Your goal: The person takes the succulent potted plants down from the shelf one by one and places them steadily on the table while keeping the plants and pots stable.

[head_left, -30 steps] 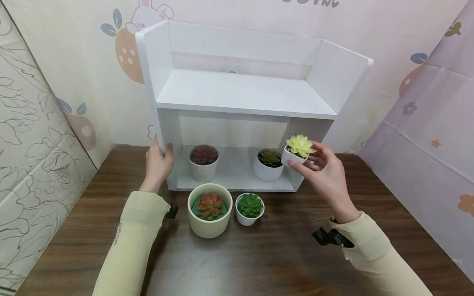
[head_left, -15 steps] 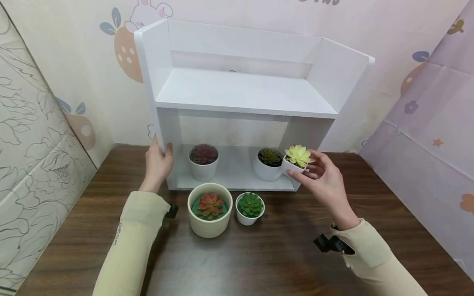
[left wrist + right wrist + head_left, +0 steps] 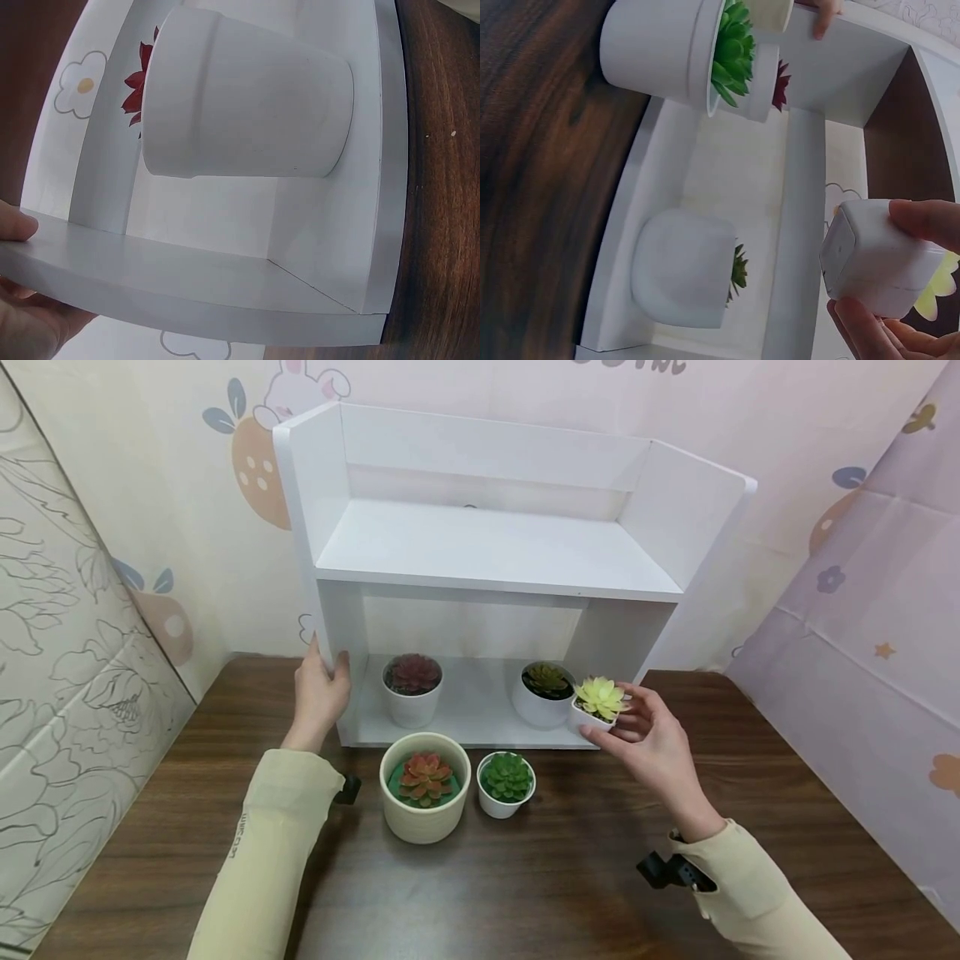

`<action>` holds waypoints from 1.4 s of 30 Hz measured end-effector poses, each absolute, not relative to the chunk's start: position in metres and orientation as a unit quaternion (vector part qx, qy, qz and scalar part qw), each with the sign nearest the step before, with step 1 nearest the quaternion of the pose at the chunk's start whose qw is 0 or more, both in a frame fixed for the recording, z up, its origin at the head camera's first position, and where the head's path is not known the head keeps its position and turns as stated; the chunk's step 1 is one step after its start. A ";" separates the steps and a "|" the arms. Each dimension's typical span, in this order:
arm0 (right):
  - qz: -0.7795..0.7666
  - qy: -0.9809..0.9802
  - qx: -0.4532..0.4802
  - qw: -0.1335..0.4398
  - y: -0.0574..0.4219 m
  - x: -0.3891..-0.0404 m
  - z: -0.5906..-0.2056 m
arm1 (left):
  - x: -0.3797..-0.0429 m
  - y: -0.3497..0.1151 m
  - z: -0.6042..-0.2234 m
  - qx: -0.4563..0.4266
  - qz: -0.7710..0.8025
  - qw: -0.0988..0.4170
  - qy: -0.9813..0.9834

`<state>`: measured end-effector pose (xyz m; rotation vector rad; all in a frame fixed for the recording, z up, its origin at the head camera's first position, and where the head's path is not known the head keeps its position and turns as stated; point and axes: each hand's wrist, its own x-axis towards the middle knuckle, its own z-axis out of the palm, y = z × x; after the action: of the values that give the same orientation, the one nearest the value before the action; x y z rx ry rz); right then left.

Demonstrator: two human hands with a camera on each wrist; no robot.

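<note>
My right hand (image 3: 648, 743) holds a small white squarish pot with a yellow-green succulent (image 3: 600, 699), thumb on the near side and fingers behind. In the right wrist view the pot's underside (image 3: 844, 251) shows, raised off the surface. It overlaps the lower shelf's front right corner in the head view. Beside it, a round white pot with a dark green succulent (image 3: 543, 700) stands on that shelf. My left hand (image 3: 321, 693) grips the left side panel (image 3: 150, 274) of the white shelf unit (image 3: 495, 585), thumb and fingers on opposite faces.
A white pot with a dark red succulent (image 3: 412, 697) stands at the lower shelf's left. On the brown table (image 3: 525, 893), before the unit, are a cream pot with an orange-red succulent (image 3: 423, 822) and a small white pot with a green one (image 3: 504, 806). Patterned cloth hangs behind.
My right hand has come down and slightly left with the yellow-green succulent's pot, closer to the lower shelf's front edge. My left hand keeps its grip on the side panel.
</note>
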<state>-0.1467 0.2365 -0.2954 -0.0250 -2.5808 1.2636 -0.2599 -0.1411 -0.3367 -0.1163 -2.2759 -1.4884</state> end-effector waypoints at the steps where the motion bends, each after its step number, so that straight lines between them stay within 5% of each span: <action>1: 0.437 -0.889 -0.008 0.134 0.236 -0.147 -0.297 | -0.260 -0.141 -0.337 -0.042 -0.534 0.209 -0.818; 42: 0.399 -0.915 0.011 0.059 0.237 -0.143 -0.345 | -0.260 -0.141 -0.336 -0.045 -0.532 0.207 -0.820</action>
<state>-0.1429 0.2370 -0.3446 0.0343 -2.7700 1.2095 -0.2597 -0.1411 -0.3360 -0.1256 -2.2832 -1.4823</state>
